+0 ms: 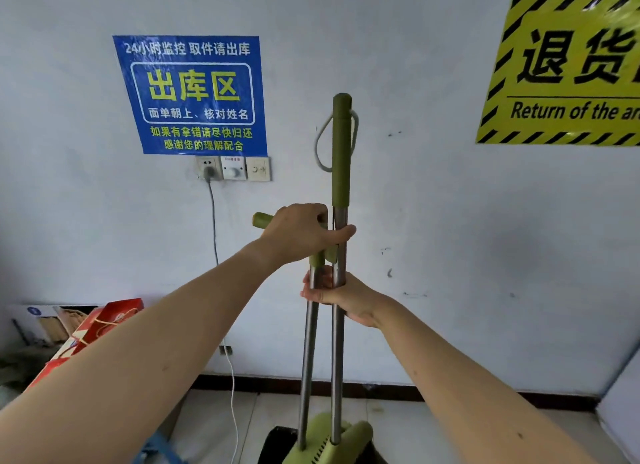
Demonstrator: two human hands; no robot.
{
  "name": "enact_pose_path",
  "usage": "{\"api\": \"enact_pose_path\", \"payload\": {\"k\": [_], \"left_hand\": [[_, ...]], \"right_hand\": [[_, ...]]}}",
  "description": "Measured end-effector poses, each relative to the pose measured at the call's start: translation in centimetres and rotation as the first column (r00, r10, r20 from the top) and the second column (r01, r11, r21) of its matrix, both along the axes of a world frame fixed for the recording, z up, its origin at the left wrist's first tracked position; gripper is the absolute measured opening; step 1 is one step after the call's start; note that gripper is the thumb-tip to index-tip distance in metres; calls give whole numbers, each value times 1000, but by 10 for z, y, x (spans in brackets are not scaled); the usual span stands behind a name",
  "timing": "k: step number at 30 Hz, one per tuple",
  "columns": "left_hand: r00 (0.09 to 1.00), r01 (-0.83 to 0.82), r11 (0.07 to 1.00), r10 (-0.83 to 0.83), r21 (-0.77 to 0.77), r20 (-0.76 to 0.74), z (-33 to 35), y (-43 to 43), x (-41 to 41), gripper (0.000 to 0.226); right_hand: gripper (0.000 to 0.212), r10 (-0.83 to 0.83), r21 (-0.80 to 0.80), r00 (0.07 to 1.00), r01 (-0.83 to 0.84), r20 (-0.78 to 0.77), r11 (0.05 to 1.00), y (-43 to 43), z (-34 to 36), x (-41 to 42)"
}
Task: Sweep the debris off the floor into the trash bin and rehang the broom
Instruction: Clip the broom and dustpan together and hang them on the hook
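Note:
I hold a green broom and its green dustpan upright together against the white wall. The broom has a steel pole, a green top grip and a grey hanging loop near its tip. My left hand is closed over the dustpan's green crossbar handle, thumb pressing the broom pole. My right hand grips both steel poles lower down. The dustpan base sits near the tiled floor. No trash bin or debris is in view.
A blue sign hangs on the wall above a socket panel with a plugged cable running down. A yellow hazard sign is upper right. Red boxes lie at the left.

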State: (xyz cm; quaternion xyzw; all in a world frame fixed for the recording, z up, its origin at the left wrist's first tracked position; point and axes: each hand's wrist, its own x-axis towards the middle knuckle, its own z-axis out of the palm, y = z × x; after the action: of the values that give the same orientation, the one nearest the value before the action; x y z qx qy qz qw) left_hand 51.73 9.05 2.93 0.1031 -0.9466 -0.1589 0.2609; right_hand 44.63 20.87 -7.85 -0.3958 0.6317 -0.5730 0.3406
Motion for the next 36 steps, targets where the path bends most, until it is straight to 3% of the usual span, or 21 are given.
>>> {"api": "enact_pose_path", "payload": {"k": [9,11,13,15,19,22,26,28,31,36], "left_hand": [[999,46,996,-47,70,17,-22,7,-26,44],[993,119,965,-120,232,-8,-16,13,-32,48],[963,266,765,-234,587,-132,2,22,-35,56],[924,382,527,-251,760,-290,22,25,-41,54],[864,480,275,-311,833,-396,48,31,-53,46],[857,499,164,-244,851,-455,59,37,-64,34],[800,560,-118,-179,820,-573,82,35,-83,29],[805,544,-77,-234,836,-545,93,40,-92,29],[827,518,143,-334,843,-452,98,47,-108,28],[819,538,225,-368,812,-440,90,50,-141,26]], "right_hand": [[14,-136,24,989,137,-59,990,4,-16,-24],[13,-100,63,993,104,-65,993,13,-22,-31],[12,-46,126,995,56,-86,990,24,-30,-37],[14,2,200,994,20,-108,980,33,-40,-40],[14,11,282,993,22,-115,959,49,-55,-46],[15,-2,305,996,30,-94,952,60,-60,-50],[17,-36,340,995,65,-91,938,68,-52,-64],[25,-74,378,992,106,-99,920,70,-51,-71],[41,-172,345,981,191,-85,919,74,-49,-82],[49,-321,128,942,331,-95,935,79,11,-117]]}}
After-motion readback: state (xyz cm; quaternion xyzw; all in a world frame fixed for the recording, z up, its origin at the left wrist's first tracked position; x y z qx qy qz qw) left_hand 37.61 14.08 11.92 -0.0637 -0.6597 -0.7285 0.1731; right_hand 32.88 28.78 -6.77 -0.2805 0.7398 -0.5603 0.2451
